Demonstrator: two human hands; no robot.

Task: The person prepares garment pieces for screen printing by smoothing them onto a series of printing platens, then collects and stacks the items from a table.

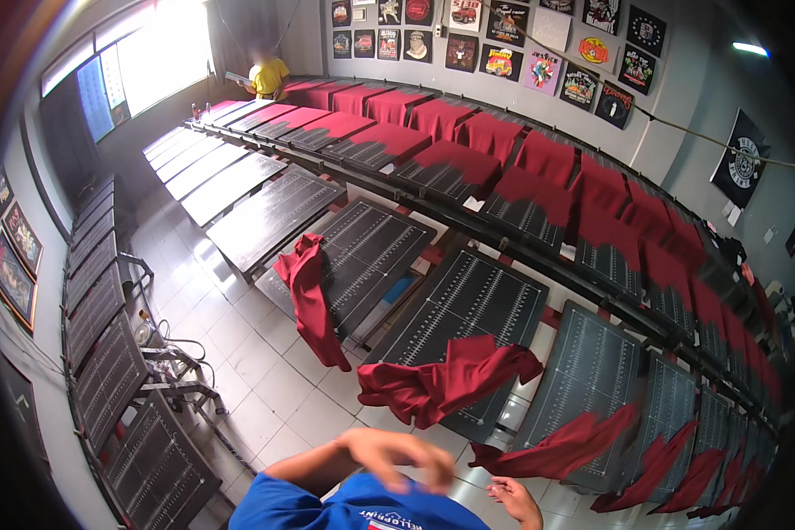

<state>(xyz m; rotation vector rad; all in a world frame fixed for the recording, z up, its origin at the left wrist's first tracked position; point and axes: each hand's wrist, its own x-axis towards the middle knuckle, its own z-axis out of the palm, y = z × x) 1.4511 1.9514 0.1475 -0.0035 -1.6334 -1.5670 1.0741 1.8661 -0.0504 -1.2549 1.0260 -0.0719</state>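
My left hand (402,453) is in front of my chest, slightly blurred, its fingers loosely bent and apart with nothing in them. Lower and to the right, my right hand (516,502) is partly cut by the frame edge; its fingers are open and hold nothing. Just beyond the left hand, a crumpled dark red fabric piece (446,375) lies across the near end of a black printing board (468,296) with white ruled marks. Another red piece (306,296) hangs off the board to its left. A third red piece (561,446) droops over the board to the right.
More ruled boards (671,406) with red cloth curve away rightward. Behind a dark rail (468,216), red fabric (539,190) covers a far row. Boards on a rack (106,371) stand left of the tiled floor (256,371). A person in yellow (267,75) stands far back.
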